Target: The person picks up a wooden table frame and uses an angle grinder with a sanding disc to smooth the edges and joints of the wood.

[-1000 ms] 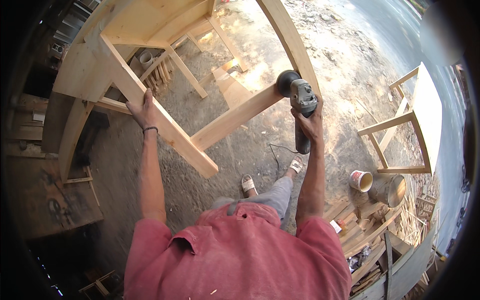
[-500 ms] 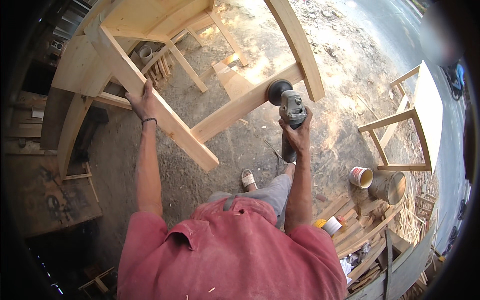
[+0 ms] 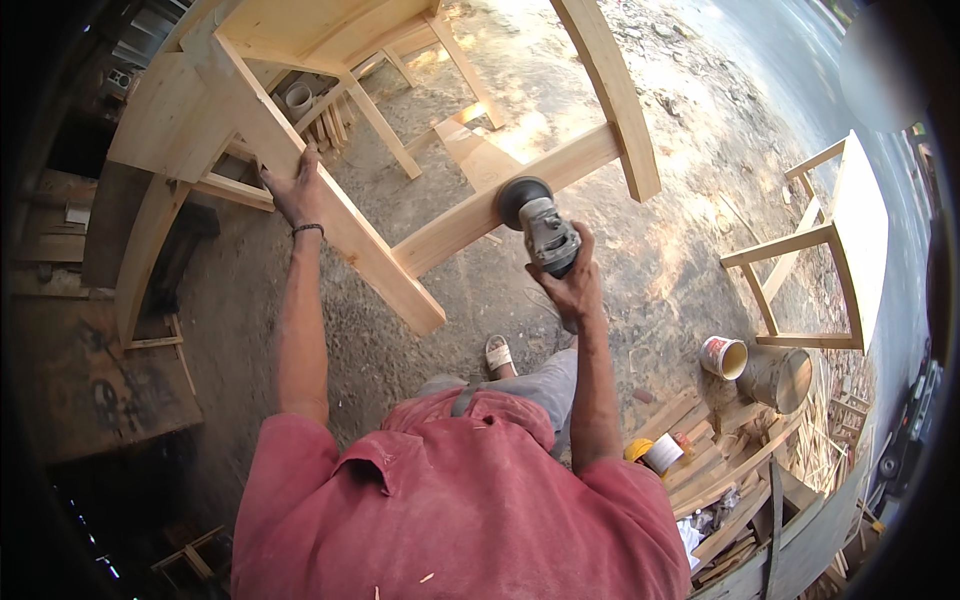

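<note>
My right hand (image 3: pixel 572 288) is closed round the body of an angle grinder (image 3: pixel 548 235). Its round dark disc (image 3: pixel 522 203) lies against the crossbar (image 3: pixel 460 228) of a pale wooden furniture frame. My left hand (image 3: pixel 295 195) grips the edge of the frame's long wooden leg (image 3: pixel 350 238), which slants down toward me. The crossbar joins this leg to a curved leg (image 3: pixel 615 95) at the far end. Behind my left hand, the frame continues into a broad wooden panel (image 3: pixel 300 30).
On the right stands another wooden table frame (image 3: pixel 800 240), tipped on its side. Near it are a white bucket (image 3: pixel 722 357) and a larger drum (image 3: pixel 778 380). Scrap boards (image 3: pixel 700 450) pile up at lower right. A dark workbench (image 3: pixel 110 380) is on the left.
My right hand has moved the grinder left along the crossbar, nearer the long leg. My left hand keeps its hold, and the frame appears slightly shifted to the right in view.
</note>
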`<action>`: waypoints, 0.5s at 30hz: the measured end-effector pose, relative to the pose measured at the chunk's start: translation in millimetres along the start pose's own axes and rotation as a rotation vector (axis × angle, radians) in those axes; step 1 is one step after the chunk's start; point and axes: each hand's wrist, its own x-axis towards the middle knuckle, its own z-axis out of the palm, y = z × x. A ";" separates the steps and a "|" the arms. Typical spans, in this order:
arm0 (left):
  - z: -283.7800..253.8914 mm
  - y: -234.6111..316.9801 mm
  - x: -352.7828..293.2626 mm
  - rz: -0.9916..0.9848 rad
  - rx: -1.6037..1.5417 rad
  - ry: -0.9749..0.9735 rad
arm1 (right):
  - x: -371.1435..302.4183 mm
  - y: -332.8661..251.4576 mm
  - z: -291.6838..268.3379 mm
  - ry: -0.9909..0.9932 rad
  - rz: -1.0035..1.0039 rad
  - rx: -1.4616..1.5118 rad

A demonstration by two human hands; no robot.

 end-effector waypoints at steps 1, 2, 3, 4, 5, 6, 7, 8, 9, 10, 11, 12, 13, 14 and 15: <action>0.3 0.0 -1.0 0.011 -0.017 0.000 | 6.5 -2.9 -11.0 0.022 0.008 0.026; -0.8 0.4 -0.1 -0.003 0.007 -0.002 | 16.3 2.7 -16.9 0.042 -0.003 0.006; -0.3 3.9 -0.5 -0.019 0.028 -0.010 | 25.3 9.7 -24.2 0.068 -0.009 -0.017; -1.0 6.7 -0.5 -0.035 0.050 -0.011 | 35.6 12.7 -29.2 0.122 -0.060 -0.013; -1.4 9.1 -2.2 -0.041 0.052 -0.014 | 41.0 15.6 -38.4 0.135 0.006 0.007; 0.1 12.1 -3.2 -0.043 0.052 -0.016 | 48.7 21.7 -45.5 0.160 -0.011 0.029; -0.3 14.4 -4.5 -0.046 0.054 -0.019 | 54.3 24.6 -51.3 0.182 -0.026 0.053; 0.0 17.2 -4.7 -0.042 0.061 -0.013 | 58.5 27.3 -56.3 0.189 -0.005 0.076; -0.3 18.8 -5.0 -0.041 0.070 -0.006 | 61.7 26.4 -59.7 0.192 0.017 0.099; 0.2 19.5 -5.4 -0.040 0.078 0.001 | 64.4 25.4 -60.7 0.203 0.033 0.097; 1.6 19.5 -6.3 -0.037 0.060 -0.001 | 62.9 25.1 -59.2 0.219 0.016 0.109; 1.6 18.3 -5.2 -0.033 0.046 0.001 | 62.4 21.7 -53.8 0.230 -0.003 0.125; 1.4 17.2 -4.6 -0.028 0.030 0.003 | 61.4 18.2 -48.3 0.243 -0.022 0.140; 0.9 15.5 -5.1 -0.026 0.032 0.004 | 53.2 14.9 -39.9 0.206 0.027 0.111; 0.6 13.5 -3.7 -0.026 0.030 0.007 | 45.8 5.1 -28.6 0.149 0.062 0.071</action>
